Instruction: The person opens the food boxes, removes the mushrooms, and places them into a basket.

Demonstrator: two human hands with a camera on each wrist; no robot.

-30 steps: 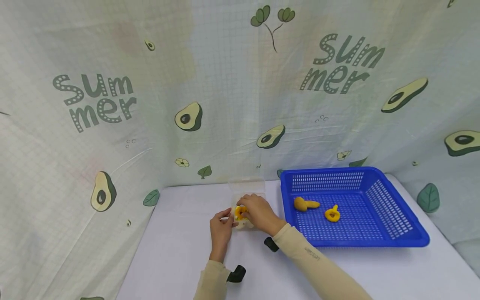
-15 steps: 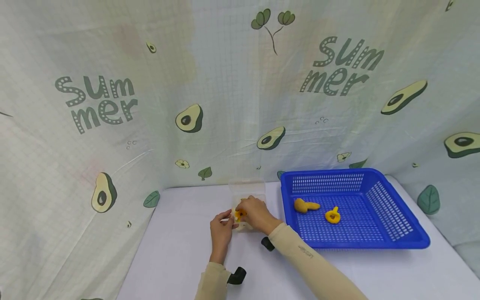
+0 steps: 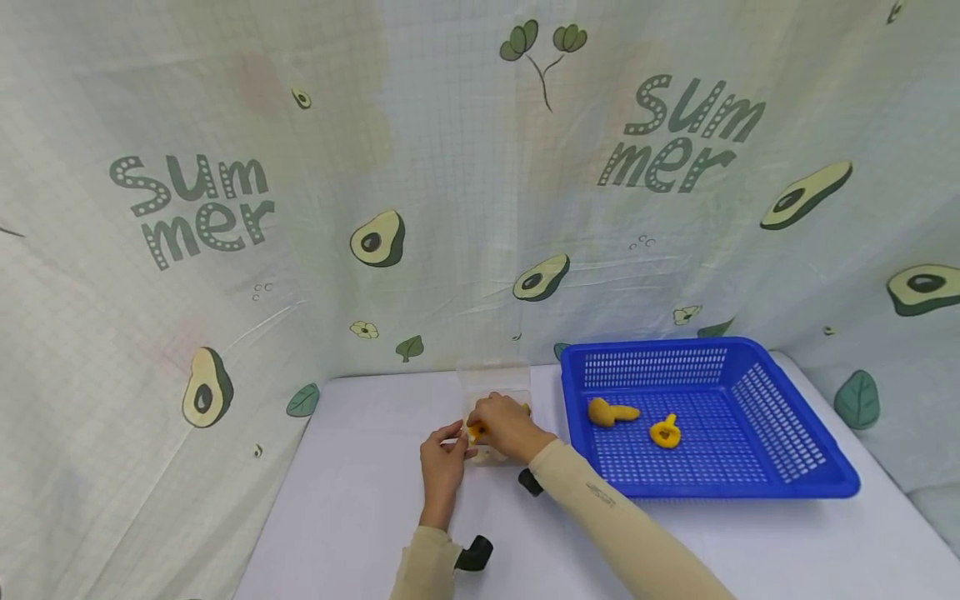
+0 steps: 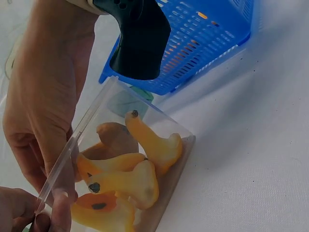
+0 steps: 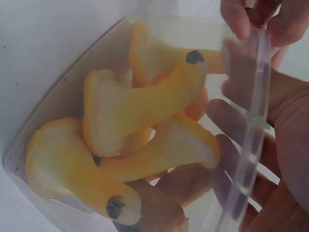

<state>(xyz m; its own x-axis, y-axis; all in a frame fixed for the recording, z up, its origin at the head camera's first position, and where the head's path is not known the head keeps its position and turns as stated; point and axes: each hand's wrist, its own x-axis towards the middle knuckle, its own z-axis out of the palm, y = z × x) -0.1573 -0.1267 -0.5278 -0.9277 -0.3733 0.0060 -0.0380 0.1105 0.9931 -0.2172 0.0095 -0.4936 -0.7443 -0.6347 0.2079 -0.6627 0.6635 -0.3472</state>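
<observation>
A clear plastic box point(image 4: 175, 126) stands on the table with its lid raised behind it. Inside lie several yellow toy mushrooms point(image 5: 140, 108) with dark stem ends. My left hand point(image 3: 442, 467) pinches the box's left rim between thumb and fingertips. My right hand point(image 3: 506, 425) reaches into the box from above, its fingers point(image 5: 222, 145) bent and spread against the mushrooms. In the left wrist view the right thumb lies close to the lowest mushroom point(image 4: 108, 210). No clear grip on a single mushroom shows, and the hand partly covers the box in the head view.
A blue perforated basket point(image 3: 712, 483) stands right of the box on the white table point(image 3: 360, 483). In it lie a brownish-yellow mushroom point(image 3: 611, 412) and a bright yellow one point(image 3: 665, 432). Patterned cloth point(image 3: 450, 167) hangs behind and beside the table.
My right hand has shifted slightly left and lower over the box, and its fingers now cover more of the yellow mushroom. My left hand stays at the rim. The basket's contents are unchanged.
</observation>
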